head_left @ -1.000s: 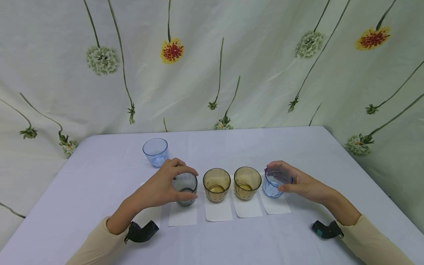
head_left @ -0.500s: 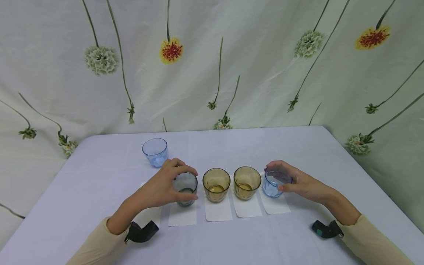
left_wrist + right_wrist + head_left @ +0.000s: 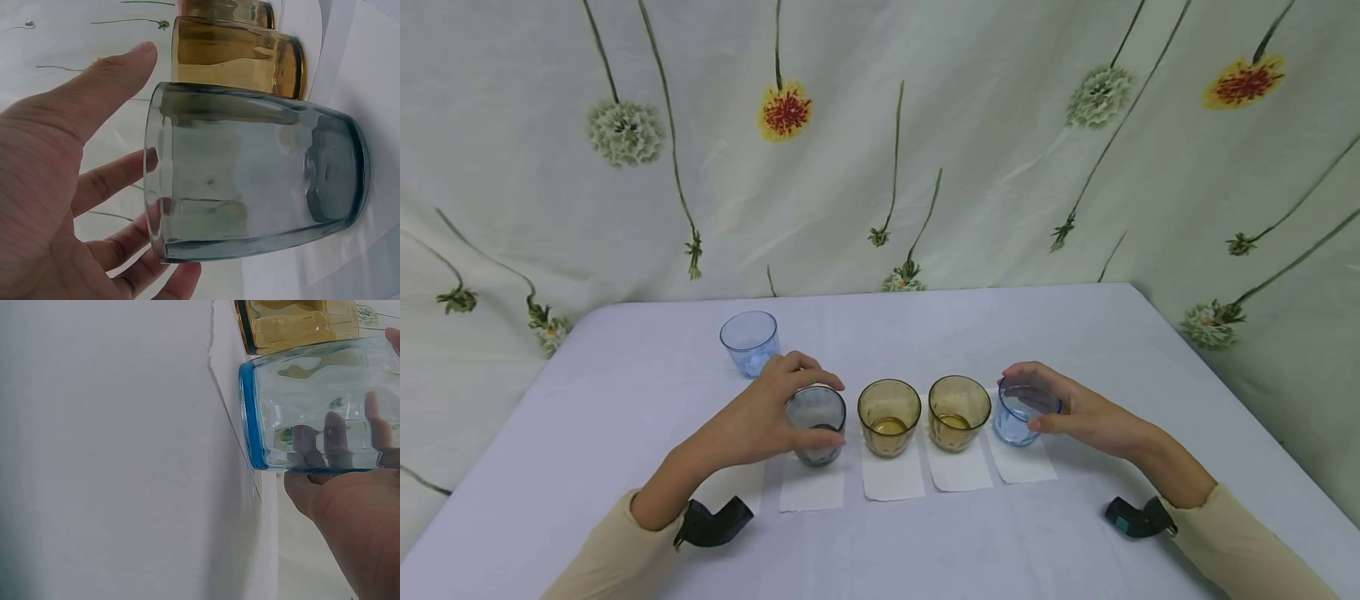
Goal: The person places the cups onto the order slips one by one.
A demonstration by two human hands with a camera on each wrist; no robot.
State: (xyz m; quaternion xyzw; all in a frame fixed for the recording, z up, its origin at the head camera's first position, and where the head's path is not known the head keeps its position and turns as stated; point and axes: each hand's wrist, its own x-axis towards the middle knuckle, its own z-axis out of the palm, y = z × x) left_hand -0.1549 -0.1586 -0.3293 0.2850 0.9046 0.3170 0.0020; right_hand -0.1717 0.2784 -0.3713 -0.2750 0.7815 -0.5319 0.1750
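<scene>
My left hand point(image 3: 775, 417) is spread about a grey glass point(image 3: 816, 425) standing on a white paper slip. In the left wrist view, the thumb point(image 3: 128, 65) stands off the grey glass point(image 3: 250, 181), and the other fingers lie behind its rim. My right hand point(image 3: 1086, 412) holds a blue glass point(image 3: 1017, 427) at the right end of the row. Through the blue glass point(image 3: 312, 406) in the right wrist view, curled fingers show behind it. Two amber glasses point(image 3: 889, 425) point(image 3: 958, 421) stand between the hands.
Another blue glass point(image 3: 751, 342) stands at the back left, behind my left hand. White paper slips point(image 3: 893, 483) lie in a row under and in front of the glasses; the leftmost slip point(image 3: 737, 486) is partly under my left forearm. A flowered cloth point(image 3: 850, 200) hangs behind the table.
My left hand has shifted slightly left, its thumb and fingers easing away from the grey glass's right side. The right hand keeps its hold on the blue glass. The view has tilted slightly.
</scene>
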